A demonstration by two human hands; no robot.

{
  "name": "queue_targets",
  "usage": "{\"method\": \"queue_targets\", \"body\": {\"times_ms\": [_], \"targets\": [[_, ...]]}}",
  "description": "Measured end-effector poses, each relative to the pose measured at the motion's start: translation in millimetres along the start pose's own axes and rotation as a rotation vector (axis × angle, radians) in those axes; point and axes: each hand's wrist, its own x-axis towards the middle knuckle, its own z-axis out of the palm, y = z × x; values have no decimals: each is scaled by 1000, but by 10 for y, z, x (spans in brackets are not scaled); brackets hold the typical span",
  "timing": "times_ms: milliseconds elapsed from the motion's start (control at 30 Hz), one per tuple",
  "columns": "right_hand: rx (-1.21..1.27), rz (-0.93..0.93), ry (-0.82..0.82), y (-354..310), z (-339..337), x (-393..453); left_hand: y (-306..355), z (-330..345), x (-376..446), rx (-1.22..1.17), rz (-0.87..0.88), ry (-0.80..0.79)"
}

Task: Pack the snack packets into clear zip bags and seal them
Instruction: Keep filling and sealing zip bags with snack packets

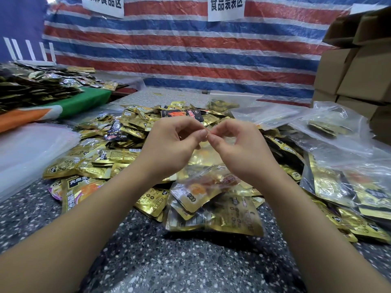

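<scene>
You work on a dark speckled table (148, 261) before a red, white and blue striped tarp (179, 49), cardboard boxes (355, 75) stacked at your right. Loose gold snack packets (118, 157) crowd the middle, empty bags (27, 149) left, filled bags (349, 180) right. Your left hand (169, 149) and right hand (239, 153) pinch the top edge of a filled clear zip bag (213, 206)

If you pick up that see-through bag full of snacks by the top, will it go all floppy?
Probably, yes. The filled bag is thin crinkly plastic, so it would likely sag under its snack packets. Both hands pinch its top edge, and its glossy film may feel slippery.
</scene>
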Motion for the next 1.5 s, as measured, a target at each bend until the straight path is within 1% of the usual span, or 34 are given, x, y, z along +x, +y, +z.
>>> {"method": "queue_targets", "body": {"times_ms": [133,267,367,533,667,800,867,933,1033,1133,1267,1400,1500], "targets": [[24,-76,28,-129,-100,-5,68,-24,-8,-70,66,63],[-49,-148,45,-243,-136,-6,116,-29,-21,-130,69,93],[-73,-150,48,-270,-142,-4,121,-28,-23,-113,55,94],[-155,-141,79,-259,-91,-14,113,14,-53,-6,58,104],[-108,-101,44,-218,-106,4,99,32,-41,-4,32,116],[-58,-96,43,-179,-115,-3,71,46,-28,-34,-5,49],[-65,-112,47,-186,-115,-7,77,41,-40,-16,47,36],[-101,-143,33,-213,-162,-9,105,23,-44,5,111,69],[-140,-195,1,-294,-328,-5,180,-14,22,-63,111,147],[-137,-242,0,-411,-486,13,327,-23,125,-141,107,170],[-154,-297,26,-588,-642,50,534,-6,213,-164,197,184],[-143,-320,59,-711,-757,77,644,16,261,-136,266,201],[-134,-305,35,-754,-777,100,661,52,268,-129,256,209]]}}
